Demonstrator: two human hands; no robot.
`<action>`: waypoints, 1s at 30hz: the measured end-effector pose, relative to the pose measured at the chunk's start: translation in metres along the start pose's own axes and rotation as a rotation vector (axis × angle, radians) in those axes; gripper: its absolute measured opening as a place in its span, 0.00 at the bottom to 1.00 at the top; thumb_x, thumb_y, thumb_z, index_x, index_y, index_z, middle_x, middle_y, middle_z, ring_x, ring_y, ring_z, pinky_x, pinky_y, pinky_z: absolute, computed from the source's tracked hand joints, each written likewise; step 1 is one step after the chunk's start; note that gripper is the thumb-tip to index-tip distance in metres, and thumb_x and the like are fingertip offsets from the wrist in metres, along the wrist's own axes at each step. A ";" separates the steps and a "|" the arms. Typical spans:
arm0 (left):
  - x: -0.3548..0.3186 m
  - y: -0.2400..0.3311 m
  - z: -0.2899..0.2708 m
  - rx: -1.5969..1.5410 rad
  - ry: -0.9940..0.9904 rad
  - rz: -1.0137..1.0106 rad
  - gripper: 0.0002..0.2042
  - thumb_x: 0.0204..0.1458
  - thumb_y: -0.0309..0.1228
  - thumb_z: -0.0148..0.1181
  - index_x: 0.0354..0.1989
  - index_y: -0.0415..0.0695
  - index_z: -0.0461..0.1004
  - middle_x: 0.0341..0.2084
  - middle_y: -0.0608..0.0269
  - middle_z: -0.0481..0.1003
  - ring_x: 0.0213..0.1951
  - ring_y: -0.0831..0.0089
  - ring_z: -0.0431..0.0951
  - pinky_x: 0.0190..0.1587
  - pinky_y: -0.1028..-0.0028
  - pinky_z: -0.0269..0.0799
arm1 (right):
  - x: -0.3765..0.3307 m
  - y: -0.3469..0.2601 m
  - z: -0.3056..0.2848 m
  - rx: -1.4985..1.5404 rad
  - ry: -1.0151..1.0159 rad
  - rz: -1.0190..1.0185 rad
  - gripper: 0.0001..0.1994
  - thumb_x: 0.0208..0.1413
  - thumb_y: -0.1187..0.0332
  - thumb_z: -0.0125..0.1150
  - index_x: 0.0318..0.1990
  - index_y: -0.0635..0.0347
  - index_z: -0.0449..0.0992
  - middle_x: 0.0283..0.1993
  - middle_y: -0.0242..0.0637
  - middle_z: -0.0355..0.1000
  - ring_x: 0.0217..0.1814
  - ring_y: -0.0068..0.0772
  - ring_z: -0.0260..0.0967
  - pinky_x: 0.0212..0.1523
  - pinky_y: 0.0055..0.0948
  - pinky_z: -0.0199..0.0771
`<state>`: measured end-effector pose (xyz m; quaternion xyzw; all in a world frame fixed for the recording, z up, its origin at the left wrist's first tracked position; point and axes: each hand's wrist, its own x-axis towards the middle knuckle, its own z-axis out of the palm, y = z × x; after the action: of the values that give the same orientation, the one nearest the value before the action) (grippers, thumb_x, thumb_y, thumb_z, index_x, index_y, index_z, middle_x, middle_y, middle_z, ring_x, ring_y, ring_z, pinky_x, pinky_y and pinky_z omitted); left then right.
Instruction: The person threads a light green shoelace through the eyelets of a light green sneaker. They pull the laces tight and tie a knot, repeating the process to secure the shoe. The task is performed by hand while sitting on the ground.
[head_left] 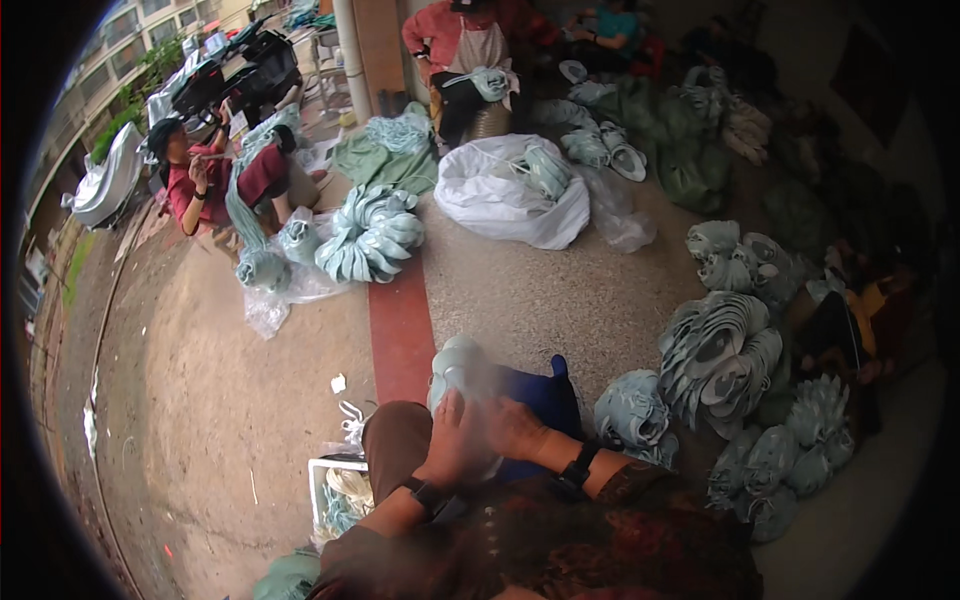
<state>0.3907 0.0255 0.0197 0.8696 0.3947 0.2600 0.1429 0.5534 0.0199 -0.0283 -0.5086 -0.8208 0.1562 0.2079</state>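
Over my lap is a pale blue-green piece that looks like a shoe upper [458, 362], its rounded end pointing away from me. My left hand [450, 440] is closed around its near part, fingers pressed on its surface. Right beside it, my right hand [515, 430] has its fingers curled in close to the piece. A blurry haze lies over those fingertips, and what they grip is hidden. Dark blue material [542, 395] shows under and beyond my right hand.
A white-rimmed basket [318, 500] with pale cords stands by my left leg. Bundled shoe uppers [720, 350] are heaped on my right. Ahead lie a white sack [470, 205] and a ring of uppers [370, 235]. A person in red [215, 190] sits at left; others sit farther back.
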 end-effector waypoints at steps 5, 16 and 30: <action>0.003 -0.011 0.001 -0.065 0.032 0.035 0.29 0.33 0.36 0.63 0.47 0.36 0.65 0.46 0.38 0.61 0.54 0.40 0.56 0.57 0.51 0.54 | 0.004 -0.003 -0.004 0.046 -0.060 0.012 0.16 0.41 0.71 0.55 0.39 0.67 0.64 0.31 0.52 0.67 0.33 0.54 0.67 0.35 0.46 0.70; 0.002 -0.043 -0.038 -0.469 -0.080 -0.091 0.15 0.42 0.23 0.57 0.42 0.42 0.72 0.45 0.51 0.70 0.47 0.54 0.70 0.49 0.64 0.67 | -0.007 0.016 -0.049 0.012 0.138 0.238 0.25 0.40 0.64 0.65 0.46 0.66 0.68 0.48 0.55 0.61 0.53 0.55 0.56 0.54 0.45 0.56; -0.246 -0.207 0.037 0.130 0.066 -1.263 0.14 0.38 0.22 0.50 0.36 0.33 0.73 0.33 0.40 0.74 0.40 0.46 0.73 0.46 0.59 0.67 | 0.003 0.019 -0.040 -0.106 0.015 0.441 0.23 0.46 0.58 0.56 0.47 0.62 0.66 0.46 0.53 0.67 0.58 0.48 0.54 0.58 0.45 0.47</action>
<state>0.1483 -0.0288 -0.1880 0.4675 0.8507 0.1276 0.2034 0.5870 0.0325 -0.0017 -0.6871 -0.6953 0.1505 0.1479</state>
